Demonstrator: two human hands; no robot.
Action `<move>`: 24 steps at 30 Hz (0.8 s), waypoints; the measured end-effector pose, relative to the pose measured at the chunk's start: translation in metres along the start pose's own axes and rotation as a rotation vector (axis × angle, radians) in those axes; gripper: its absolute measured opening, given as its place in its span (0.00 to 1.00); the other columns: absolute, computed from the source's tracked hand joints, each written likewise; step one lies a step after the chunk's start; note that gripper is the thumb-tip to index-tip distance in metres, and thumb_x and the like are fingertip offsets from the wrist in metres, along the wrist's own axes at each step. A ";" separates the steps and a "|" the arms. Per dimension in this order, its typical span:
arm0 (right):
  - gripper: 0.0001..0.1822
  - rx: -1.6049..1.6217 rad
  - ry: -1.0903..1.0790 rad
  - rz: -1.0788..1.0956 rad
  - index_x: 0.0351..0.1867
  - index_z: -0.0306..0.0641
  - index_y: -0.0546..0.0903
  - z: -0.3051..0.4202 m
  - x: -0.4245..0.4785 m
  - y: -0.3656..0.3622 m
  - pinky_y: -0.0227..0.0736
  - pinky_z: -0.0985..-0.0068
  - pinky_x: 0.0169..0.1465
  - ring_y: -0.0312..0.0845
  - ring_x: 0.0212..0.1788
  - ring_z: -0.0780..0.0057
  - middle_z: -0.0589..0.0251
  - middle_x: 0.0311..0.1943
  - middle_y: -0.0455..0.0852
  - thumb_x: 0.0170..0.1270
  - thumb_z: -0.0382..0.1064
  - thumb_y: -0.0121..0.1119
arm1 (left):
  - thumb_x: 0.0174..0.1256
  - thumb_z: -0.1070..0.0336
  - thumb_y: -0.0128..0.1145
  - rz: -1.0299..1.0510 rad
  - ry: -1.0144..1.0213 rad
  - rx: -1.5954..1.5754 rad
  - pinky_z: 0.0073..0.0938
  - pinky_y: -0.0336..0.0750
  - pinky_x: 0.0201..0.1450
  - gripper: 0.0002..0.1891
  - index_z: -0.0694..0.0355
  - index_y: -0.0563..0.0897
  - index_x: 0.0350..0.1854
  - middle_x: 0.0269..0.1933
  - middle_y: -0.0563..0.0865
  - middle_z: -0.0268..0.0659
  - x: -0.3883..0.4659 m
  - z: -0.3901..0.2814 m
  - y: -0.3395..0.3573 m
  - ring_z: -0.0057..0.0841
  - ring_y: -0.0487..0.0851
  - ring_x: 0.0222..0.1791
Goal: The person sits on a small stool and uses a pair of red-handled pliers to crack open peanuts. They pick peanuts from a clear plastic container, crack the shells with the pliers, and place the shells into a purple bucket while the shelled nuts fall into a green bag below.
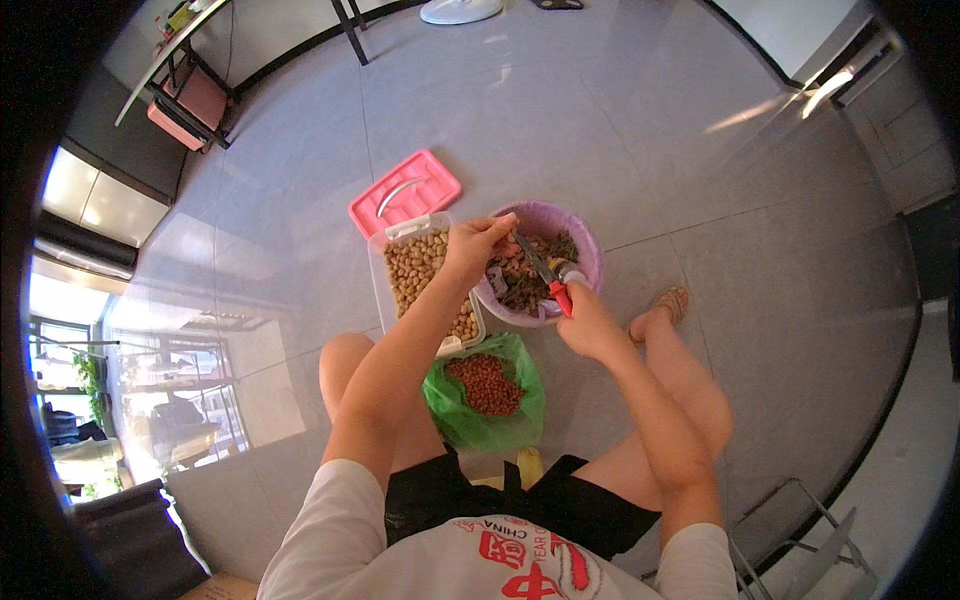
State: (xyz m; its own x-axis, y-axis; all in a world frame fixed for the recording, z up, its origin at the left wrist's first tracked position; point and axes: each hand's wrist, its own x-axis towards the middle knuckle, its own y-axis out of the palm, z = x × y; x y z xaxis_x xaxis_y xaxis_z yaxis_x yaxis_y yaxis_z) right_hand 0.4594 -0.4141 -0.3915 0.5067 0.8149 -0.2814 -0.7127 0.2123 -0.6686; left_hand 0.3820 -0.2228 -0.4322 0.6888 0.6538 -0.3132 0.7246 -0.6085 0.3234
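My left hand (474, 244) pinches a small thing, perhaps a peanut, mostly hidden by the fingertips. Red-handled pliers (541, 266) are gripped in my right hand (586, 322), their dark metal jaws reaching to the left fingertips. Both hands are over a round bin (592, 240) lined with a purple bag, holding peanut shells and other waste. Beneath my left forearm stands a clear plastic box (379, 289) of unshelled peanuts (412, 266). Closer to me, shelled reddish peanuts (487, 384) lie in an open green plastic bag (517, 427) between my legs.
A pink lid (405, 193) with a handle lies on the tiled floor (510, 120) beyond the box. At the far left, a pink case (191, 105) is under a table (169, 56). A metal-framed folding chair (817, 540) stands at the lower right.
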 end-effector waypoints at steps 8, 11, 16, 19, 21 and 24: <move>0.16 0.200 0.024 0.057 0.40 0.31 0.71 -0.005 -0.005 -0.005 0.67 0.63 0.42 0.74 0.38 0.48 0.43 0.33 0.78 0.45 0.31 0.51 | 0.65 0.63 0.50 0.241 -0.076 -0.191 0.21 0.77 0.36 0.14 0.71 0.77 0.43 0.33 0.80 0.36 0.003 -0.001 -0.011 0.24 0.78 0.32; 0.20 0.291 0.032 0.100 0.43 0.31 0.71 -0.012 -0.005 -0.010 0.67 0.63 0.42 0.75 0.39 0.49 0.44 0.33 0.78 0.45 0.33 0.52 | 0.65 0.61 0.50 0.309 -0.170 -0.336 0.20 0.76 0.35 0.15 0.69 0.76 0.45 0.33 0.79 0.35 0.001 -0.003 -0.006 0.23 0.78 0.31; 0.18 0.222 0.039 0.164 0.41 0.31 0.71 -0.010 -0.002 -0.012 0.67 0.63 0.43 0.74 0.39 0.49 0.44 0.35 0.78 0.45 0.34 0.53 | 0.65 0.58 0.50 0.322 -0.240 -0.424 0.19 0.75 0.32 0.14 0.65 0.77 0.43 0.28 0.77 0.32 0.007 0.003 -0.010 0.21 0.77 0.28; 0.16 0.127 0.014 0.086 0.38 0.31 0.70 -0.009 -0.001 -0.007 0.67 0.63 0.43 0.73 0.40 0.48 0.42 0.35 0.77 0.44 0.33 0.52 | 0.65 0.58 0.51 0.280 -0.279 -0.362 0.18 0.74 0.30 0.14 0.65 0.77 0.44 0.27 0.77 0.31 0.006 0.006 -0.007 0.20 0.76 0.25; 0.15 0.097 0.011 0.051 0.36 0.30 0.70 -0.008 -0.001 -0.006 0.66 0.62 0.44 0.73 0.41 0.47 0.41 0.36 0.76 0.44 0.33 0.51 | 0.64 0.58 0.51 0.232 -0.305 -0.345 0.18 0.74 0.28 0.14 0.65 0.77 0.43 0.26 0.76 0.30 0.003 0.006 -0.002 0.20 0.76 0.24; 0.14 0.099 0.030 0.030 0.35 0.30 0.69 -0.004 -0.002 -0.006 0.66 0.62 0.44 0.72 0.42 0.46 0.40 0.36 0.76 0.44 0.32 0.51 | 0.64 0.58 0.52 0.222 -0.297 -0.299 0.17 0.73 0.28 0.14 0.64 0.78 0.42 0.26 0.76 0.30 0.001 0.007 0.004 0.19 0.76 0.23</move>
State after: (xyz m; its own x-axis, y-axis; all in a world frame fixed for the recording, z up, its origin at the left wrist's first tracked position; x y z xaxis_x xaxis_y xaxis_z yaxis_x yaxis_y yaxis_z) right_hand 0.4647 -0.4197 -0.3894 0.4979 0.8052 -0.3220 -0.7713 0.2414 -0.5889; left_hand 0.3858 -0.2272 -0.4372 0.8340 0.3390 -0.4354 0.5516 -0.5343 0.6405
